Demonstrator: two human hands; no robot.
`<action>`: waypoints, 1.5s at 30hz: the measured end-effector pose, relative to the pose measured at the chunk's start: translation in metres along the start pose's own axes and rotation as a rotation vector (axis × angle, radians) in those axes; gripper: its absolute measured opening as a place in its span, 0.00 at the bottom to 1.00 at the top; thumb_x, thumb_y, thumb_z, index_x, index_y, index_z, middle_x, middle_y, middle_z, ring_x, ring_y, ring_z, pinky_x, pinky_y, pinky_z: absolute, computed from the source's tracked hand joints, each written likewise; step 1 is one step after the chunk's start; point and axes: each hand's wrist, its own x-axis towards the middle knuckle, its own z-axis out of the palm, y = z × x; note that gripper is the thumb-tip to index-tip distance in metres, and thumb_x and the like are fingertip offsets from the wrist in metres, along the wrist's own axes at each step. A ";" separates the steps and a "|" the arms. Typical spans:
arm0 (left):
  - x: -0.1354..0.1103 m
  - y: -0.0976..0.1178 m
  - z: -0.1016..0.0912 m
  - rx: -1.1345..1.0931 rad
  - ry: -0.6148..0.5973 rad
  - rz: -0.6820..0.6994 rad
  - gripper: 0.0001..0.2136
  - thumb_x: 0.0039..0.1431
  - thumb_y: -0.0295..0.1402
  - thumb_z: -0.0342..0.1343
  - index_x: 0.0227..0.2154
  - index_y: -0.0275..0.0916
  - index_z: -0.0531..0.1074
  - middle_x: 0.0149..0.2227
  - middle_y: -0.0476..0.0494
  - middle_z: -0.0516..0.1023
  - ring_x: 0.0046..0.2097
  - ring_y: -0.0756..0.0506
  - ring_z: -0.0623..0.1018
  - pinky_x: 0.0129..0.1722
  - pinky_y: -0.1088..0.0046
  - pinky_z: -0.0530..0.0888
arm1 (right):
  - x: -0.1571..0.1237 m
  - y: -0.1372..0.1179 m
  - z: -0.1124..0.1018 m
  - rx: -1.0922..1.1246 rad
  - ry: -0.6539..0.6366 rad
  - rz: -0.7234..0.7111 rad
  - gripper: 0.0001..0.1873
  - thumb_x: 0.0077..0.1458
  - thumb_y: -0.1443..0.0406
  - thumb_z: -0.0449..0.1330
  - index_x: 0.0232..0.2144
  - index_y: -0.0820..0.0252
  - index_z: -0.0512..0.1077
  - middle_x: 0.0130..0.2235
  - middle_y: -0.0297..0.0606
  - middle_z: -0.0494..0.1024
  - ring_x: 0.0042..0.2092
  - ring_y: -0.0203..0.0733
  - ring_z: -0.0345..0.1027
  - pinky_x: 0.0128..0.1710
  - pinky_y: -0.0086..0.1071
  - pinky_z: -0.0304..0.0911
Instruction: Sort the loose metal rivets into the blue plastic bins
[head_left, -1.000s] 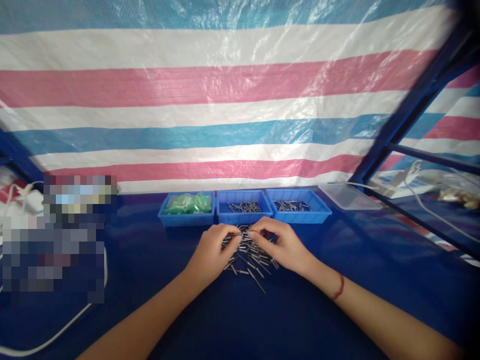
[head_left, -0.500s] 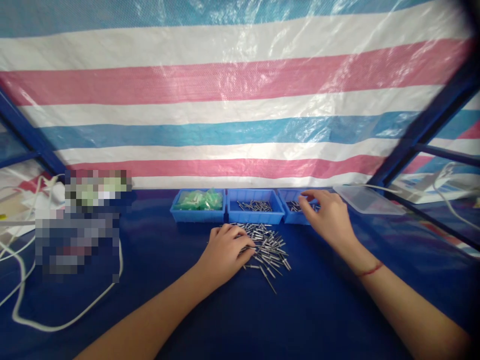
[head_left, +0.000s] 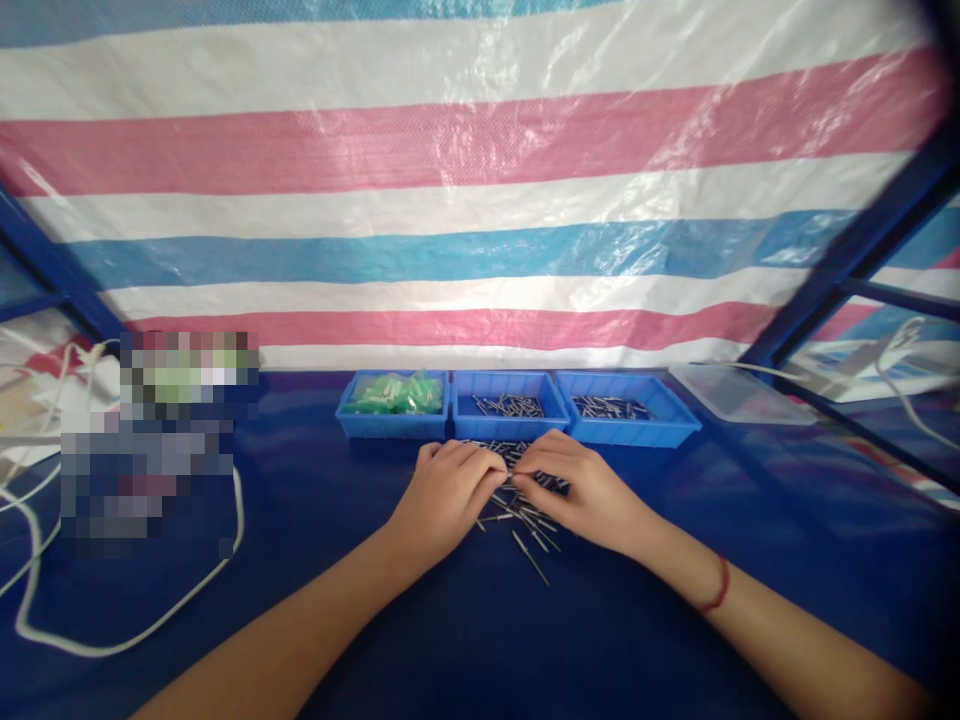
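The metal rivets (head_left: 527,514) lie piled on the blue table (head_left: 480,640), with the left hand (head_left: 450,492) at the pile's 9 o'clock and the right hand (head_left: 589,492) at 3. Each thumb and forefinger are together, seemingly clamped on 1 rivet between them, though it is too small to be sure. Rivets should handle light, stiff and slick, best pinched mid-shank. Of 3 bins, the 10 o'clock bin (head_left: 394,428) holds bagged green pieces (head_left: 396,393); the 12 o'clock bin (head_left: 510,427) and 2 o'clock bin (head_left: 637,432) hold loose rivets.

Bins (head_left: 510,427) (three, side by side) stand behind rivets (head_left: 529,514).
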 end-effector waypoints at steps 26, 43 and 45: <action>0.004 -0.002 0.011 -0.735 0.186 -0.276 0.09 0.57 0.37 0.56 0.37 0.38 0.74 0.36 0.46 0.78 0.38 0.47 0.76 0.39 0.74 0.70 | 0.000 -0.010 0.003 0.276 0.048 0.130 0.06 0.58 0.68 0.55 0.31 0.59 0.72 0.31 0.36 0.74 0.35 0.37 0.66 0.39 0.33 0.61; 0.006 -0.001 0.000 -0.302 0.155 -0.066 0.06 0.62 0.32 0.51 0.35 0.39 0.72 0.37 0.47 0.76 0.41 0.47 0.74 0.44 0.70 0.68 | -0.003 -0.002 0.007 0.313 0.210 0.231 0.06 0.56 0.63 0.59 0.30 0.58 0.73 0.32 0.37 0.75 0.35 0.38 0.68 0.36 0.33 0.63; 0.005 -0.004 0.001 -0.204 0.124 -0.036 0.06 0.62 0.33 0.50 0.37 0.40 0.71 0.39 0.46 0.76 0.43 0.46 0.73 0.45 0.68 0.67 | -0.001 -0.002 0.004 0.279 0.232 0.201 0.08 0.57 0.62 0.58 0.28 0.58 0.72 0.31 0.36 0.75 0.34 0.38 0.67 0.35 0.33 0.63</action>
